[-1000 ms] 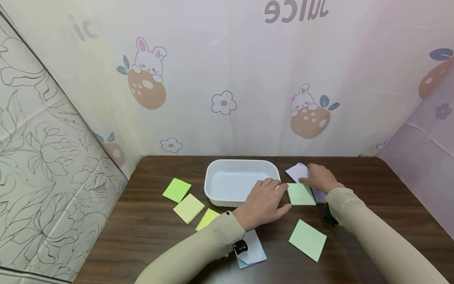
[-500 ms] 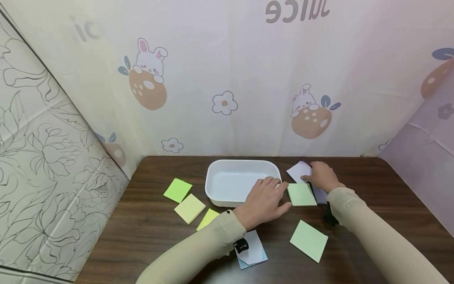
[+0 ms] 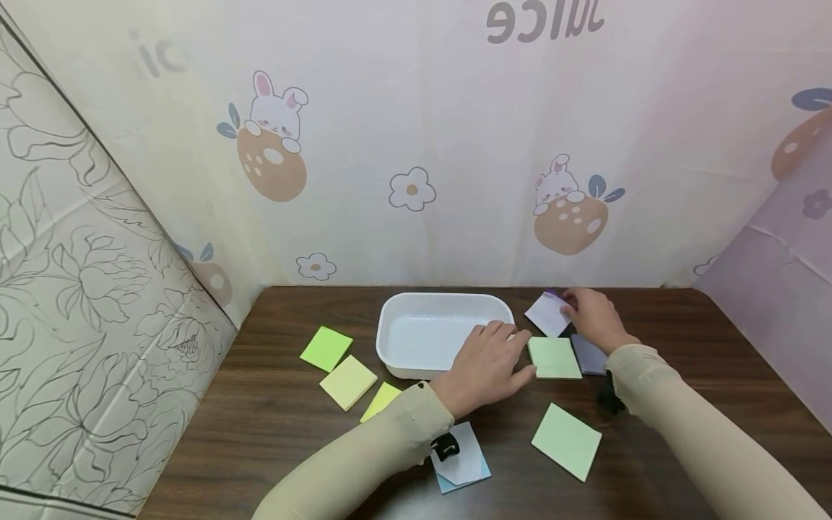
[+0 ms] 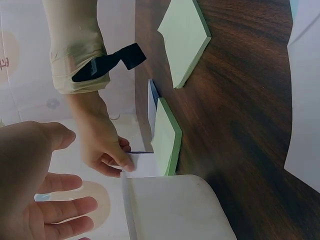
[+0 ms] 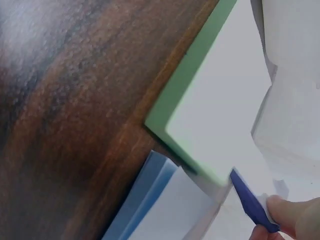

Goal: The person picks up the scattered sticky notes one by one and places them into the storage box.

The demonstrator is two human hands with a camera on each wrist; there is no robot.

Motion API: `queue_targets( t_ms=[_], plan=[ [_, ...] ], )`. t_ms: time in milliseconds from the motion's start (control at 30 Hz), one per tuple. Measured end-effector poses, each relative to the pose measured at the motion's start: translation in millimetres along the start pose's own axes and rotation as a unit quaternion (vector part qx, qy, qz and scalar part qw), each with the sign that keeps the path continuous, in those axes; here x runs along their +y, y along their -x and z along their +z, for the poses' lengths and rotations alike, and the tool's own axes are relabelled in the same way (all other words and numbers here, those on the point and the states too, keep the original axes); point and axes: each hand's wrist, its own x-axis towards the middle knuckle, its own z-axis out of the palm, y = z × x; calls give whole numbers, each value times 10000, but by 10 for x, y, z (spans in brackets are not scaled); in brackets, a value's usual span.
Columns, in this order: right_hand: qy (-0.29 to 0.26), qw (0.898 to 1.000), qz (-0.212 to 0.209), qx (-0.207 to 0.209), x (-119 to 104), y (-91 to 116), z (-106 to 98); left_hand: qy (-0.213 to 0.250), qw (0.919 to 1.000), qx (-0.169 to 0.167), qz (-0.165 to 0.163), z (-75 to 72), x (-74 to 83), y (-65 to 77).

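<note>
My right hand (image 3: pixel 594 318) pinches the edge of a lavender sticky-note pad (image 3: pixel 544 315) between thumb and fingers, at the back right of the table. Its dark purple side (image 5: pixel 247 202) shows in the right wrist view, beside the thumb. Just in front lie a pale green sticky-note pad (image 3: pixel 554 358) and a greyish purple pad (image 3: pixel 590 357). My left hand (image 3: pixel 486 370) holds nothing; it hovers by the near right corner of a white tray (image 3: pixel 406 372), fingers spread in the left wrist view.
Left of the tray lie a bright green pad (image 3: pixel 326 348), a pale yellow pad (image 3: pixel 348 381) and a yellow pad (image 3: pixel 380 400), partly behind my left sleeve. Nearer me are a white-and-blue pad (image 3: pixel 469 462) and another pale green pad (image 3: pixel 567 440). A patterned curtain (image 3: pixel 416 144) closes the back.
My right hand has shifted its grip and drawn slightly right and back, turning the lavender pad a little. More of the greyish purple pad shows. The left hand has hardly moved.
</note>
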Motion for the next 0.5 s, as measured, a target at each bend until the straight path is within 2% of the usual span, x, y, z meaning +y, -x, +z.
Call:
queue_targets(
  t_ms=[233,500],
  plan=[
    [-112,9992,-284,274,-20,4,-69,11,10000,-32,-25,-8,-7,-26],
    [-92,9990,-252,345,-89,35,-152,25,10000,-10,-41,-34,-16,-54]
  ],
)
